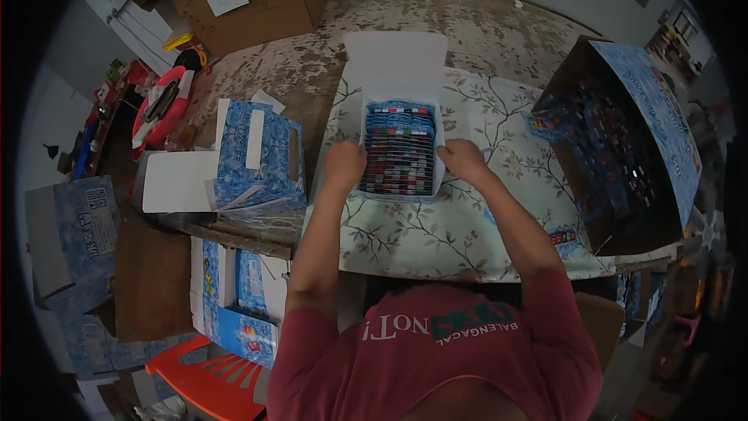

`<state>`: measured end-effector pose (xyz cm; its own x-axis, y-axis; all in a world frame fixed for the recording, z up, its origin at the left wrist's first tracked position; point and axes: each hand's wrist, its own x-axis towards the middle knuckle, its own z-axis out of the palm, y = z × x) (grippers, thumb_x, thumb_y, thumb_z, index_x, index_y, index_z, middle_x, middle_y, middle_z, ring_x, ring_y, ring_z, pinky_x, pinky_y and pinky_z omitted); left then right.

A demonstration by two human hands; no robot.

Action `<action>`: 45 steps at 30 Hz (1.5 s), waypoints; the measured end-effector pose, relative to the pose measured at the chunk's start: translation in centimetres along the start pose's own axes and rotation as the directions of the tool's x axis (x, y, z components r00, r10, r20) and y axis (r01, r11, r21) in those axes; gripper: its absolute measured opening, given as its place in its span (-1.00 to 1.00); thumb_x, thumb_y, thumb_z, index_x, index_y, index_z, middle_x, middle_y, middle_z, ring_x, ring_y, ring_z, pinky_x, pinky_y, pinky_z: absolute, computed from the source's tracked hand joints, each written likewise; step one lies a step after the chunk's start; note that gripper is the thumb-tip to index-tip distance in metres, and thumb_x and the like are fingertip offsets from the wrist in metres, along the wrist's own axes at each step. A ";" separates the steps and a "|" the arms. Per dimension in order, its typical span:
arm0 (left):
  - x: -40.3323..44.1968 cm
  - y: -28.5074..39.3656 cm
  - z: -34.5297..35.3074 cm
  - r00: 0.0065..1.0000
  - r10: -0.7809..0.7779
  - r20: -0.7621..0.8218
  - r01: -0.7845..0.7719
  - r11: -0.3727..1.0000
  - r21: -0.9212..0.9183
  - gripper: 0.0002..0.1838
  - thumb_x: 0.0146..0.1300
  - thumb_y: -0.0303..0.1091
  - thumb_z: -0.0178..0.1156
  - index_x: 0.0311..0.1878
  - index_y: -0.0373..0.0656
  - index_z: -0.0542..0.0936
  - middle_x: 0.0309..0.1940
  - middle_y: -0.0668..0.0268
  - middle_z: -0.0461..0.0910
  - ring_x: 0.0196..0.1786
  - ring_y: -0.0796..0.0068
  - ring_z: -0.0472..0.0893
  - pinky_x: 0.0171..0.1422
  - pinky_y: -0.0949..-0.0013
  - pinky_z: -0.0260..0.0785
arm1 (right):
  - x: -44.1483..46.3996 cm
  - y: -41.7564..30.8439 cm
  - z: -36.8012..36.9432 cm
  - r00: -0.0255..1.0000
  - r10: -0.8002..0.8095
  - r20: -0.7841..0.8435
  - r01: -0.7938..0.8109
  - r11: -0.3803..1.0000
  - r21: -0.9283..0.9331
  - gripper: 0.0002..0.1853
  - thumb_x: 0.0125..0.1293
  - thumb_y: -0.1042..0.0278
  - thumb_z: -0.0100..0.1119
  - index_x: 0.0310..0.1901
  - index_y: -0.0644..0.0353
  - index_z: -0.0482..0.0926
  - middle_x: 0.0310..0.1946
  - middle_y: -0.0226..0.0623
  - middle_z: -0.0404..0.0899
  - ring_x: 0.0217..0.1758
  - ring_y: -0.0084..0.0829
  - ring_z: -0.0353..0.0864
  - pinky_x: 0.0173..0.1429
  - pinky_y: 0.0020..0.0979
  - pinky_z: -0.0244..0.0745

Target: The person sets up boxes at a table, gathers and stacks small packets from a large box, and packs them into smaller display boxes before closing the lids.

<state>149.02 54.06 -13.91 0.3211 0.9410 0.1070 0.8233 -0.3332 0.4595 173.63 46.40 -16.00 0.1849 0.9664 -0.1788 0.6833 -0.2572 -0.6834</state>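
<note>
A white cardboard box [439, 121] stands on the flowered tablecloth with its lid [396, 54] folded back, away from me. Inside, flat blue packets [399, 160] with dark, red and white edges are lined up in a tight row. My left hand [345, 164] is closed at the box's left side wall. Opposite it, my right hand [463, 160] is closed at the right side wall. Both hands seem to pinch the walls, though the fingertips are partly hidden.
To the right, a large carton [573, 187] lies tipped toward me, full of loose blue packets [615, 148]. Loose packets [562, 238] lie on the tablecloth [405, 234]. Folded blue printed boxes [261, 156] are stacked at left. Behind them stands a brown carton [257, 8]; an orange chair [206, 378] is lower left.
</note>
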 end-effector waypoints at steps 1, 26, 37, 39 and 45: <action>-1.2 0.4 -0.8 0.996 0.086 0.028 -0.088 0.994 0.071 -0.71 0.21 -0.25 0.09 -0.47 -0.29 0.59 -0.53 -0.03 0.55 -0.39 -0.09 0.56 -0.30 0.01 0.39 | -1.9 -0.1 0.2 0.987 -0.131 -0.088 0.115 0.980 -0.165 -0.59 0.24 0.03 0.01 -0.46 0.27 0.54 -0.50 -0.03 0.56 -0.40 -0.07 0.58 -0.25 -0.12 0.45; -9.1 7.7 -1.2 0.877 0.388 -0.283 -0.440 0.885 -0.150 -0.78 0.15 -0.26 0.20 -0.25 -0.21 0.62 -0.33 0.11 0.64 -0.31 0.12 0.63 -0.26 0.19 0.49 | -7.5 -1.0 -5.6 0.801 -0.489 -0.346 0.355 0.853 -0.383 -0.87 0.20 0.35 0.07 -0.41 0.20 0.53 -0.44 -0.11 0.55 -0.33 -0.11 0.58 -0.31 -0.16 0.46; -5.2 10.6 4.3 0.784 0.520 0.339 -0.563 0.826 0.037 -0.24 0.22 0.07 0.07 0.29 -0.36 0.24 0.34 -0.07 0.14 0.37 0.06 0.20 0.39 0.14 0.10 | -7.9 -2.0 -7.1 0.689 -0.568 -0.450 0.351 0.805 -0.479 -0.95 0.10 0.46 0.10 -0.38 0.21 0.49 -0.37 -0.17 0.50 -0.37 -0.12 0.59 -0.35 -0.18 0.48; -4.0 10.7 4.9 0.780 0.484 0.396 -0.552 0.831 0.072 -0.16 0.22 0.17 0.03 0.35 -0.34 0.15 0.40 -0.06 0.03 0.43 0.07 0.10 0.44 0.08 0.00 | -12.3 -1.4 -10.8 0.771 -0.361 -0.524 0.325 0.932 -0.164 -0.86 0.17 0.37 0.21 -0.29 0.21 0.52 -0.40 -0.17 0.47 -0.41 -0.25 0.54 -0.33 -0.32 0.40; -4.5 11.5 3.8 0.737 0.409 0.538 -0.514 0.856 0.053 -0.04 0.17 0.26 0.05 0.40 -0.28 0.03 0.46 0.04 -0.12 0.48 0.03 -0.05 0.47 -0.04 -0.15 | -21.4 13.6 -13.5 0.983 0.145 -0.113 -0.114 0.963 0.245 -0.83 0.20 0.38 0.17 -0.30 0.32 0.50 -0.39 -0.17 0.52 -0.29 -0.31 0.51 -0.20 -0.38 0.36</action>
<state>158.79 45.78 -12.43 0.8250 0.5256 -0.2076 0.5651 -0.7717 0.2917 188.52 22.21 -11.88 0.3607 0.9121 -0.1947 0.4639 -0.3566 -0.8109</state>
